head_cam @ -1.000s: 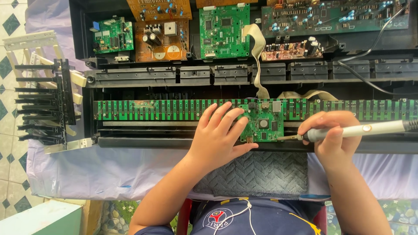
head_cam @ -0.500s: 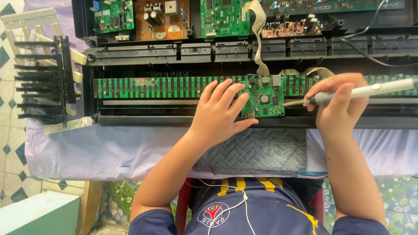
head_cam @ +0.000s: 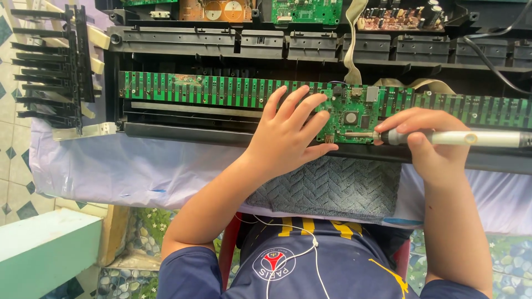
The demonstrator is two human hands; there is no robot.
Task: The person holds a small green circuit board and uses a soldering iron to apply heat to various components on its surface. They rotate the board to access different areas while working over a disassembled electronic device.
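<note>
1. Green circuit board (head_cam: 349, 119), small and roughly square, lies between the two hands inside an opened black keyboard casing (head_cam: 183, 41), on top of a long green strip board (head_cam: 221, 91) that runs left and right past both hands.
2. Left hand (head_cam: 288, 135) rests flat with its fingers spread wide, fingertips pressing on the left edge of the small board and the strip board; it holds nothing.
3. Right hand (head_cam: 432, 141) is closed around a white, pen-shaped soldering tool (head_cam: 460, 138) with a dark collar, held level; its metal tip touches the lower right part of the small board.
4. Beyond the left hand's fingertips, a flat grey ribbon cable (head_cam: 350, 50) rises from the small board to more boards at the far edge, one orange-brown (head_cam: 219, 9) and one green (head_cam: 307, 10).
5. Near the wrists, a grey textured cloth (head_cam: 332, 185) lies on a pale lilac table cover (head_cam: 138, 169).
6. Far to the left of the left hand, a black comb-like rack of piano keys (head_cam: 52, 66) lies on its side.
7. No labels or packages can be made out; markings on the boards are too small to tell.
</note>
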